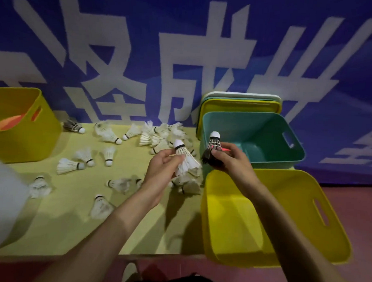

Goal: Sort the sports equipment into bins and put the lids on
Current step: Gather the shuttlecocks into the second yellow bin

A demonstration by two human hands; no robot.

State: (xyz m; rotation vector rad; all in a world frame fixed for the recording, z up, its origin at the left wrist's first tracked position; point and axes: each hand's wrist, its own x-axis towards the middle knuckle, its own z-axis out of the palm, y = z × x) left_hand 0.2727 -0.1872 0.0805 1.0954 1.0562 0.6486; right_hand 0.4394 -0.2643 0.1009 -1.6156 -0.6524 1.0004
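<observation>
Left hand [160, 169]: fingers curled round the feather skirt of a white shuttlecock [185, 160], cork end up, above the right half of the table [70, 225].

Right hand [233, 160]: thumb and fingers pinch the skirt of a black shuttlecock [212, 151], cork up, at the near-left corner of the teal bin [266, 127], roughly over its rim.

Handling (judgement):
- Both shuttlecocks are very light.
- The feathers are thin and springy, easily bent or crushed. The cork head is firm and round.
- The best hold is a loose cage of fingers round the skirt, or a pinch at the cork and the banded collar below it. No squeeze is needed.
- A short drop into a bin should do no harm.

Surroundings:
- Loose shuttlecocks [159, 137] are heaped at the back of the table. Singles are scattered to the left and a clump lies under the left hand.
- One dark-feathered shuttlecock [72, 126] lies far left, near the far yellow bin [31, 138]. That bin holds something orange, not identifiable.
- The near yellow bin [283, 241] stands at the table's right end, in front of the teal one. Nothing shows inside it where the forearm leaves it uncovered.
- A white bin [3, 207] sits at the lower left edge.
- Stacked lids [242, 101] lean behind the teal bin against a blue banner [207, 24].

Obstructions:
- The teal bin's opening is clear of both hands' loads.
- The right forearm crosses the near yellow bin.
- The lids can be reached only over or round the teal bin.
</observation>
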